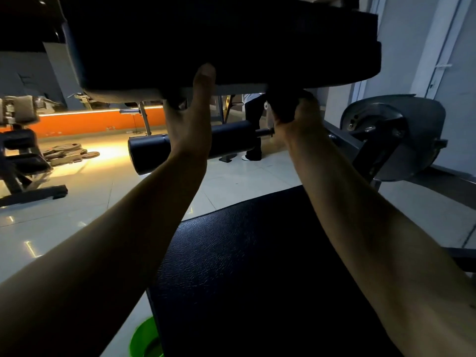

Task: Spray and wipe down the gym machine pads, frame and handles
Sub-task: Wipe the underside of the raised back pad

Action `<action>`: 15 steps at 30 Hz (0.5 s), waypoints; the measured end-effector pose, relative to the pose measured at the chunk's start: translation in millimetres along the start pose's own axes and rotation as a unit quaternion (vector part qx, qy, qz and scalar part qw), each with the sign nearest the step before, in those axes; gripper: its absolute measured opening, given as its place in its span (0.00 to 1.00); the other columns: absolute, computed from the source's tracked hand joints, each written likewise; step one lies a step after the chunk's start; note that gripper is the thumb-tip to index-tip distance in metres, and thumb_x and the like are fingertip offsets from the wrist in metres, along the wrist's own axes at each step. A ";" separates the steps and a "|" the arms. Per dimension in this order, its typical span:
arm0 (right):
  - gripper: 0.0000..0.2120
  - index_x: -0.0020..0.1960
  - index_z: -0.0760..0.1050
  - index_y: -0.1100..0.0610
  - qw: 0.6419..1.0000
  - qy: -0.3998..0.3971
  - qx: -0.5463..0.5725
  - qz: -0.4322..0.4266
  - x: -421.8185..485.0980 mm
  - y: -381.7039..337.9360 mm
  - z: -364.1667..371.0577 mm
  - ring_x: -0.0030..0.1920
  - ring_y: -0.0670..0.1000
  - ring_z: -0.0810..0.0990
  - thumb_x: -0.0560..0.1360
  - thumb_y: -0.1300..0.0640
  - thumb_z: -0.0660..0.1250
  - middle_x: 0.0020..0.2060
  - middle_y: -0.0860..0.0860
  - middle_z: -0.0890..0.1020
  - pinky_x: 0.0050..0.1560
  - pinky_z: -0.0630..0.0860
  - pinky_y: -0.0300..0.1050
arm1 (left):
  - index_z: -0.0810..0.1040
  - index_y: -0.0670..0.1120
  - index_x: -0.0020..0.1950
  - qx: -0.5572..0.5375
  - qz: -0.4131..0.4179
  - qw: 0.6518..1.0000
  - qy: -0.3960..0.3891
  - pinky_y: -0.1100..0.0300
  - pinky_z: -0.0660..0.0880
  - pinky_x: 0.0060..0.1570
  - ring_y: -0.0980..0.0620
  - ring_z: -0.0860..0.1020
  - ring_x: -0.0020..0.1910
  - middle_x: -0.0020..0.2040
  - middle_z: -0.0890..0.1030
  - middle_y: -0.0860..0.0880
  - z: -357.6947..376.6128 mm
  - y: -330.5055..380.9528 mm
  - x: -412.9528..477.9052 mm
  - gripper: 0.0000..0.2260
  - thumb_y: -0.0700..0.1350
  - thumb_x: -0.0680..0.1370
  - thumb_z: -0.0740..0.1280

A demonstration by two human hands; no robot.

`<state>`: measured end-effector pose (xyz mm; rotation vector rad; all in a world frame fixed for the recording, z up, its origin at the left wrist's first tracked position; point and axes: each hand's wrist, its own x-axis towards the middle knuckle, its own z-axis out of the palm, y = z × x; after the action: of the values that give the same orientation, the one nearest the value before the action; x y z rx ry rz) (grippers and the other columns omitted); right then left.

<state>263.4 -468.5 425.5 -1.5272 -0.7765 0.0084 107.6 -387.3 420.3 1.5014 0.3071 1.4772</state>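
Observation:
A large black upper pad of the gym machine fills the top of the view. My left hand grips its lower front edge, thumb pressed up on the pad face. My right hand is closed around a dark object under the pad's edge; whether it is a cloth or a machine part I cannot tell. Below my arms lies the black textured seat pad. A black roller pad on a metal bar sits beyond my hands. No spray bottle is visible.
A green bucket stands on the tiled floor at the seat's lower left. A weight plate on the machine frame is at the right. Loose plates and another bench lie at the left. A person's legs stand behind.

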 end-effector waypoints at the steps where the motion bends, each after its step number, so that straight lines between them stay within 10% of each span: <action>1: 0.20 0.68 0.73 0.51 0.999 0.007 0.034 0.010 3.2 0.0 -3.2 0.64 0.51 0.78 0.78 0.52 0.73 0.60 0.51 0.80 0.67 0.78 0.51 | 0.65 0.53 0.78 0.006 0.006 1.000 -0.003 0.69 0.67 0.53 0.66 0.70 0.62 0.73 0.70 0.54 -0.9 -1.4 1.6 0.44 0.73 0.67 0.65; 4: 0.13 0.66 0.74 0.58 0.931 -0.100 0.324 0.134 -24.0 -23.4 9.9 0.55 0.54 0.81 0.82 0.63 0.65 0.55 0.56 0.79 0.62 0.80 0.51 | 0.64 0.53 0.78 0.002 0.010 1.000 -0.016 0.71 0.67 0.52 0.68 0.70 0.60 0.71 0.71 0.56 2.3 -1.3 0.2 0.44 0.74 0.67 0.63; 10: 0.17 0.69 0.75 0.62 0.931 -0.108 0.322 0.135 -57.4 -49.4 32.9 0.62 0.59 0.83 0.81 0.62 0.65 0.61 0.62 0.83 0.67 0.78 0.57 | 0.69 0.52 0.75 -0.005 0.005 1.000 -0.015 0.75 0.71 0.48 0.68 0.74 0.58 0.64 0.76 0.58 -1.8 -1.3 1.8 0.39 0.72 0.70 0.65; 15: 0.16 0.41 0.66 0.60 0.923 0.002 0.371 0.100 -72.5 -70.6 -10.9 0.21 0.38 0.77 0.86 0.68 0.50 0.14 0.44 0.73 0.33 0.76 0.31 | 0.66 0.52 0.78 0.011 0.003 1.000 -0.021 0.69 0.66 0.53 0.66 0.70 0.61 0.70 0.72 0.55 -5.2 -3.2 3.5 0.45 0.74 0.66 0.63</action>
<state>180.6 -518.4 457.4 -0.8687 -0.5165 0.4092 105.3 -380.8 419.1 1.5497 0.2943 1.4501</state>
